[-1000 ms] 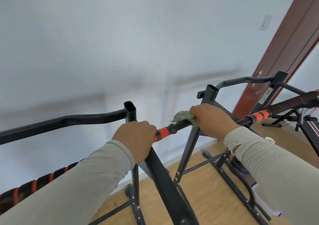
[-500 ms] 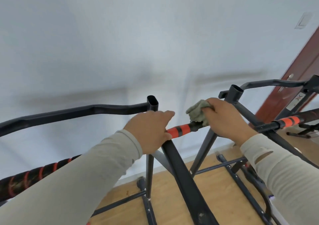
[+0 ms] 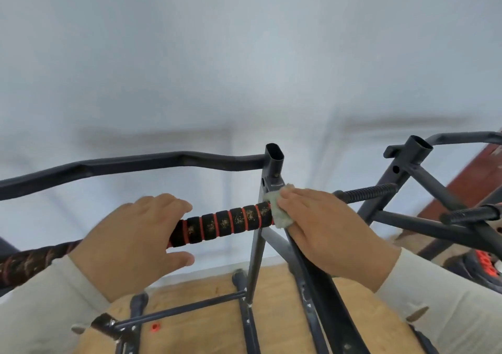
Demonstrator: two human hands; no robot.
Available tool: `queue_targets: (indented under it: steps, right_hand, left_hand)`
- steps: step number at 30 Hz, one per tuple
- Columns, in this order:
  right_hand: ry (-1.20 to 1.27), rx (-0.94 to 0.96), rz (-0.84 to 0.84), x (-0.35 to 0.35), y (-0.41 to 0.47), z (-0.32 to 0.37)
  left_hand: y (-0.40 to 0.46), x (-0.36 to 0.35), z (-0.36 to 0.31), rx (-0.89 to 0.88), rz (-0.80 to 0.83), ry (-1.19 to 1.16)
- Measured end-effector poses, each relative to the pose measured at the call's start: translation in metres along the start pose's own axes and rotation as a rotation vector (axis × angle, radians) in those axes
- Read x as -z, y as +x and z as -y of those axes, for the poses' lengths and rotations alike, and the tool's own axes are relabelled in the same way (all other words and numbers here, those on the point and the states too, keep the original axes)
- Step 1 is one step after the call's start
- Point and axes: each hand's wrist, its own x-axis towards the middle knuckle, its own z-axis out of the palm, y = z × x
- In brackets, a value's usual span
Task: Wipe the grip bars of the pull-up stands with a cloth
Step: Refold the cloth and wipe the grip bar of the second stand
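Note:
A black foam grip bar (image 3: 225,223) with red rings and speckled dirt runs left from the near pull-up stand's upright (image 3: 273,163). My right hand (image 3: 326,228) grips a pale green cloth (image 3: 279,219) and holds it against the bar's right end, right beside the upright. My left hand (image 3: 127,247) lies over the bar further left. Its fingers drape across the top, and the thumb sits below the bar with a small gap. The bar's left stretch (image 3: 32,261) continues past my left sleeve.
A second stand (image 3: 415,152) rises at the right, with a black ribbed bar (image 3: 366,192) reaching toward my right hand. Dark frame legs (image 3: 190,307) cross the wooden floor (image 3: 201,332) below. A white wall is close ahead, and a red-brown door (image 3: 472,179) is at the far right.
The view swung left. My right hand carried the cloth left from the orange-ended bar to the foam grip's end, and my left hand slid left along the foam and loosened its hold.

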Motion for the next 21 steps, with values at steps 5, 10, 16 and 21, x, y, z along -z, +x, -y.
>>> queue_targets:
  steps: [5,10,16,21]
  right_hand:
    - [0.024,-0.046,-0.075,0.004,0.008,-0.006]
    - [-0.055,-0.141,-0.059,-0.003,0.018,0.022]
    - [0.060,-0.142,-0.120,-0.012,0.034,0.072]
    - [0.011,0.095,-0.126,-0.037,0.051,0.125]
  left_hand:
    - [0.001,-0.005,0.007,0.040,-0.024,-0.051]
    - [0.004,-0.006,0.009,0.050,0.011,-0.070]
    - [0.008,-0.008,0.016,0.011,0.057,-0.047]
    - [0.009,-0.011,0.022,-0.028,0.016,-0.047]
